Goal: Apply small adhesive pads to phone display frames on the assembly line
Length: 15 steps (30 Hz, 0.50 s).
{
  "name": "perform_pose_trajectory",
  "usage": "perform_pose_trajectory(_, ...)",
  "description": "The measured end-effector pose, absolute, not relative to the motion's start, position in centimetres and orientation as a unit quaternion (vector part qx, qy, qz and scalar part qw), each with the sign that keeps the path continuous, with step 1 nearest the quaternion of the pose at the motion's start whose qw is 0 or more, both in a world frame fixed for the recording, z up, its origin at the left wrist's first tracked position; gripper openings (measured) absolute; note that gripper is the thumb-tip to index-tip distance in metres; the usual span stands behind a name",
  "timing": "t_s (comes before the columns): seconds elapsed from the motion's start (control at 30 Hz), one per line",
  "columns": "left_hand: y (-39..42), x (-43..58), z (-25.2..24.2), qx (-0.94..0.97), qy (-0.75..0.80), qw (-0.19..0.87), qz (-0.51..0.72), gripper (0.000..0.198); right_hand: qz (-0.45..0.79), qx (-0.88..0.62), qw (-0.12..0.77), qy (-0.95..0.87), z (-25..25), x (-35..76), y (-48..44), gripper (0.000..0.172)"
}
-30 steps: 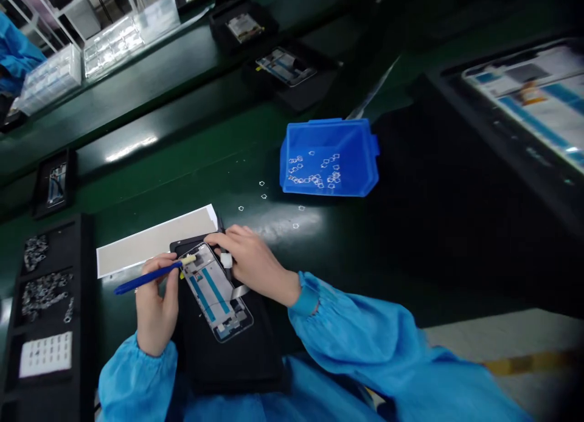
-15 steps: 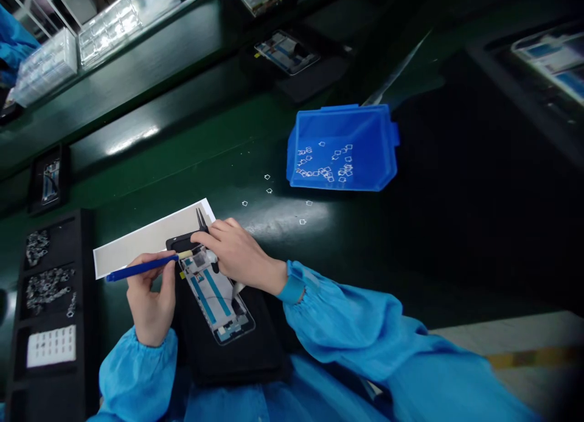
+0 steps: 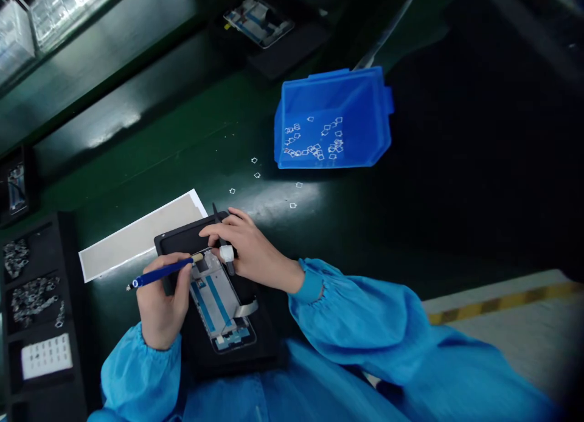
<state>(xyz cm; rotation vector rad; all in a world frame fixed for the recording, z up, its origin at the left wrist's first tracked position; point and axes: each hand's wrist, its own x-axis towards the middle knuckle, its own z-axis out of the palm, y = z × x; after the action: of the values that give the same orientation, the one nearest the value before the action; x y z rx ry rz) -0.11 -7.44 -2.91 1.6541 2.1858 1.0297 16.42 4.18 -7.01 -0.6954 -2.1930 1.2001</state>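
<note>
The phone (image 3: 219, 301) slants far-left to near-right, its far end between left hand (image 3: 160, 303), gripping a blue stick (image 3: 162, 272), and right hand (image 3: 256, 256), gripping tweezers (image 3: 217, 217).

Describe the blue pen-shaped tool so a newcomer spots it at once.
On the dark green bench, find the black tray close to the person's body, with a phone frame on it. Over the frame's far end, the left hand holds the blue pen-shaped tool. Its blue body and pale yellow tip set it apart from the dark slim tool in the right hand.
</note>
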Motion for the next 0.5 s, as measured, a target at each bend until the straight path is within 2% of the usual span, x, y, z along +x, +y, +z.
perform_pose_trajectory(0.5,-6.81,-0.03,-2.38,0.600,0.735,0.077,0.305,0.012,0.451,-0.261,0.269,-0.810,-7.01,16.34,4.31,0.042)
